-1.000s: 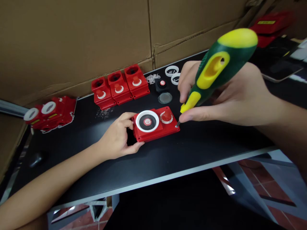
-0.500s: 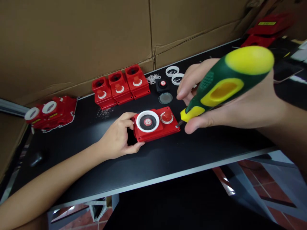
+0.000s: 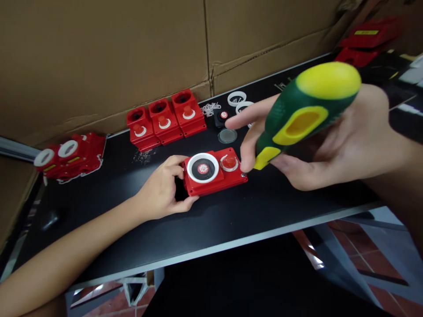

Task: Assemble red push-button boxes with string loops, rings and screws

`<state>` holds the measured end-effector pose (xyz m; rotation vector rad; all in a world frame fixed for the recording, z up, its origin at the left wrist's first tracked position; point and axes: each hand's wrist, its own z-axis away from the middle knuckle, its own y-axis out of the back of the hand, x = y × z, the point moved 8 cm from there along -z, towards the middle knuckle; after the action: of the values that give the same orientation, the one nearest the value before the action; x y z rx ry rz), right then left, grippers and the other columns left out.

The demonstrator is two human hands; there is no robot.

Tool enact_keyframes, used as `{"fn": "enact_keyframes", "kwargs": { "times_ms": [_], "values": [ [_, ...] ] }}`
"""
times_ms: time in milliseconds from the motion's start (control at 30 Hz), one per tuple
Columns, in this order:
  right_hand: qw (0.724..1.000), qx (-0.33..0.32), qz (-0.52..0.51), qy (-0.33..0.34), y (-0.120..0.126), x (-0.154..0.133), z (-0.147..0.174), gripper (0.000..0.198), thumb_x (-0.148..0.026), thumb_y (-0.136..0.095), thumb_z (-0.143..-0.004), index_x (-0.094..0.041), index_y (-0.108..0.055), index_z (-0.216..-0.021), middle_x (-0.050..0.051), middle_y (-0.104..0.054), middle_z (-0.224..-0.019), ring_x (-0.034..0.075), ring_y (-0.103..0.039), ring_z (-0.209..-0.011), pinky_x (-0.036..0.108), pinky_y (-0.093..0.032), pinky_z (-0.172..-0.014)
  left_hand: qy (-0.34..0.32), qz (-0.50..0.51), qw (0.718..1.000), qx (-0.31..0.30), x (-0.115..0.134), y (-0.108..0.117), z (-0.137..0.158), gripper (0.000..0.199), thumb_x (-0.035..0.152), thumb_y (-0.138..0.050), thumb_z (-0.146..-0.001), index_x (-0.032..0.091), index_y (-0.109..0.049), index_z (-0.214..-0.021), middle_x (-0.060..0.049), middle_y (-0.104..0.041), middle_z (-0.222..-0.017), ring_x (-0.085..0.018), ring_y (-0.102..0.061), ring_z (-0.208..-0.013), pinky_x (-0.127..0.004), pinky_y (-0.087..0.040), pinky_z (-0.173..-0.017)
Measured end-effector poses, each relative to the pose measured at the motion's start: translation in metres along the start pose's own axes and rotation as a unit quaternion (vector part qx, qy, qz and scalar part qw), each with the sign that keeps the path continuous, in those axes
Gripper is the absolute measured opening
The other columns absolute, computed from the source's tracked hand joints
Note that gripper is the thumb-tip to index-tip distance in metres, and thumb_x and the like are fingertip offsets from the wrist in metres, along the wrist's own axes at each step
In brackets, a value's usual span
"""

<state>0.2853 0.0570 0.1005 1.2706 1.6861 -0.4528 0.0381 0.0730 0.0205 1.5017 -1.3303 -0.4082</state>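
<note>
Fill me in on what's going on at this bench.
A person is working on a red unit on the black table. The left hand grips one end of it, while the right hand holds a green and yellow screwdriver over the other end, beside a screw at the corner. The screwdriver's tip can't be made out. Behind, three more red units stand in a row, near a clear disc.

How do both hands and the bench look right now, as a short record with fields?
Left hand: grips the red unit by its left end
Right hand: holds the screwdriver
Screwdriver tip: hidden
Unit top: white ring, red knob
Screw: at unit's near right corner
Behind: three red boxes, black module, clear disc, loose rings
Far left: labelled housings
</note>
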Motion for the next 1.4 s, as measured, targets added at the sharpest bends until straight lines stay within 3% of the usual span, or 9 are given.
{"fn": "enact_keyframes", "kwargs": {
  "times_ms": [133,233,433,600,733,933,1067,1233,1400],
  "values": [
    [0.999,-0.021,0.013,0.031,-0.002,0.000,-0.004,0.025,-0.019,-0.093,-0.088,-0.024,-0.082,-0.109,0.003,-0.083,-0.100,0.016,-0.079,-0.076,0.026,-0.062,-0.059,-0.017,0.006,1.000,0.010,0.003,0.001,-0.001,0.047,0.042,-0.087,-0.098,0.028,-0.046,-0.114,-0.017,-0.069,-0.139,-0.034,-0.075,-0.121,-0.052,-0.069,-0.094],
    [0.999,-0.002,0.041,0.033,0.006,0.004,-0.007,0.031,-0.030,-0.105,-0.081,-0.020,-0.082,-0.100,0.004,-0.078,-0.098,0.011,-0.070,-0.066,0.025,-0.057,-0.053,-0.018,0.007,1.000,0.009,0.003,0.001,-0.001,0.049,0.040,-0.090,-0.096,0.028,-0.046,-0.114,-0.017,-0.069,-0.139,-0.034,-0.076,-0.120,-0.052,-0.069,-0.093],
    [0.995,0.014,0.067,0.067,0.013,-0.001,-0.010,0.038,-0.019,-0.110,-0.072,-0.019,-0.083,-0.100,0.004,-0.080,-0.092,0.015,-0.072,-0.076,0.026,-0.060,-0.059,-0.019,0.009,1.000,0.011,0.004,0.002,-0.001,0.050,0.036,-0.091,-0.093,0.028,-0.046,-0.114,-0.018,-0.069,-0.139,-0.036,-0.077,-0.119,-0.055,-0.070,-0.093],
    [0.996,0.037,0.067,0.039,0.011,-0.002,-0.010,0.045,-0.029,-0.112,-0.070,-0.018,-0.081,-0.100,0.003,-0.077,-0.094,0.013,-0.071,-0.074,0.027,-0.063,-0.058,-0.007,0.012,1.000,0.008,0.001,0.001,0.000,0.057,0.036,-0.096,-0.088,0.029,-0.046,-0.113,-0.017,-0.070,-0.139,-0.036,-0.077,-0.119,-0.054,-0.070,-0.094],
    [0.998,0.059,0.019,0.007,0.011,0.000,-0.008,0.046,-0.024,-0.112,-0.069,-0.019,-0.080,-0.102,0.001,-0.077,-0.097,0.010,-0.068,-0.068,0.026,-0.060,-0.055,-0.012,0.009,1.000,0.009,0.001,0.001,0.000,0.052,0.039,-0.093,-0.092,0.029,-0.046,-0.113,-0.017,-0.070,-0.139,-0.035,-0.076,-0.119,-0.053,-0.069,-0.093],
    [0.999,0.002,0.025,0.043,0.002,-0.010,-0.009,0.027,-0.007,-0.085,-0.089,-0.021,-0.075,-0.109,0.003,-0.083,-0.098,0.018,-0.083,-0.085,0.026,-0.063,-0.059,-0.013,0.009,1.000,0.008,0.003,0.001,-0.001,0.053,0.037,-0.092,-0.093,0.029,-0.045,-0.113,-0.017,-0.070,-0.139,-0.035,-0.076,-0.120,-0.053,-0.069,-0.095],
    [1.000,-0.029,-0.002,0.009,0.000,-0.009,-0.008,0.041,-0.003,-0.069,-0.093,-0.022,-0.075,-0.128,0.002,-0.084,-0.104,0.014,-0.082,-0.090,0.020,-0.059,-0.059,-0.006,0.011,1.000,0.013,0.002,0.002,-0.001,0.060,0.035,-0.097,-0.087,0.029,-0.043,-0.113,-0.016,-0.070,-0.140,-0.035,-0.076,-0.119,-0.053,-0.068,-0.095],
    [0.998,-0.043,0.044,-0.033,0.004,0.002,-0.009,0.027,-0.024,-0.081,-0.097,-0.022,-0.079,-0.124,0.005,-0.080,-0.117,0.014,-0.078,-0.093,0.022,-0.064,-0.069,-0.015,0.001,1.000,0.010,0.004,0.002,-0.002,0.054,0.040,-0.091,-0.094,0.029,-0.043,-0.115,-0.017,-0.069,-0.139,-0.034,-0.076,-0.119,-0.051,-0.068,-0.092],
    [0.995,-0.019,0.095,-0.015,0.007,0.009,-0.013,0.030,-0.034,-0.100,-0.088,-0.022,-0.079,-0.107,0.004,-0.080,-0.103,0.012,-0.069,-0.077,0.024,-0.056,-0.057,-0.016,0.004,1.000,0.014,0.005,0.003,-0.002,0.047,0.042,-0.085,-0.100,0.029,-0.043,-0.115,-0.017,-0.068,-0.137,-0.034,-0.075,-0.119,-0.051,-0.069,-0.091]
  ]
}}
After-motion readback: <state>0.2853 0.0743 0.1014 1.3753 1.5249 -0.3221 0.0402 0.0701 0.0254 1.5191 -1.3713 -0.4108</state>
